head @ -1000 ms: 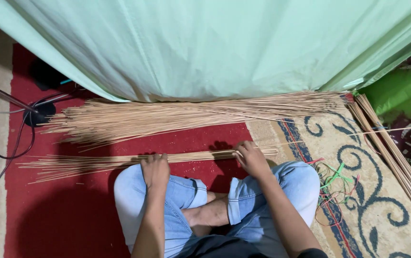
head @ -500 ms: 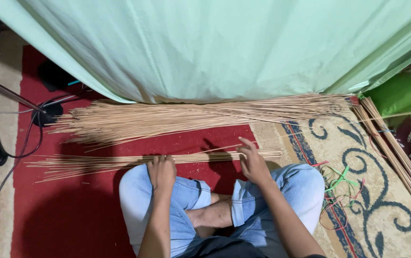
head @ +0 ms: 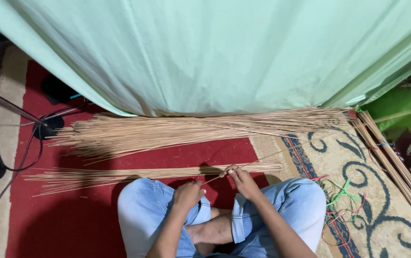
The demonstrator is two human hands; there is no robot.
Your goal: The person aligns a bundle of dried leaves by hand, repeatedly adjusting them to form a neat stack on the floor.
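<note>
Red carpet (head: 91, 224), hands (head: 215, 188) on one stick (head: 263, 158)

left hand (head: 188, 192) and right hand (head: 242, 180) pinch one thin stick (head: 258, 160) | small stick bundle (head: 143, 173) just ahead | large stick pile (head: 191, 129) beyond | red carpet (head: 71, 210)

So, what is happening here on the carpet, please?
A person sits cross-legged on a red patterned carpet. The right hand and left hand pinch one thin stick between their fingers, lifted at an angle above the smaller row of sticks in front of the knees. A bigger pile of sticks lies beyond, beside a pale green cloth. Coloured strings lie to the right.
</note>
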